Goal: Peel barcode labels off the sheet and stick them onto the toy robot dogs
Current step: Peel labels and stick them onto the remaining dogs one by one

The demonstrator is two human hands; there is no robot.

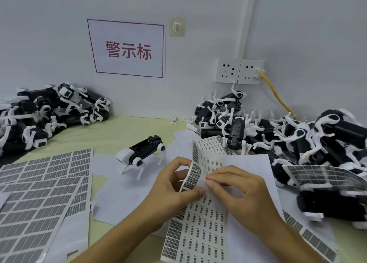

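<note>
A long label sheet (pixel 200 231) printed with small barcodes lies curled in front of me. My left hand (pixel 174 187) bends its left edge up, thumb and fingers pinched on it. My right hand (pixel 236 189) pinches at the sheet's surface beside the fold; whether a label has lifted I cannot tell. One black-and-white toy robot dog (pixel 142 153) stands upright on the table just beyond my hands, apart from them.
Piles of toy robot dogs lie at the back left (pixel 49 111) and all along the right (pixel 297 139). Large barcode sheets (pixel 39 199) cover the left of the table. White paper (pixel 119 195) lies under my hands. Wall sockets (pixel 239 72) with a yellow cable sit behind.
</note>
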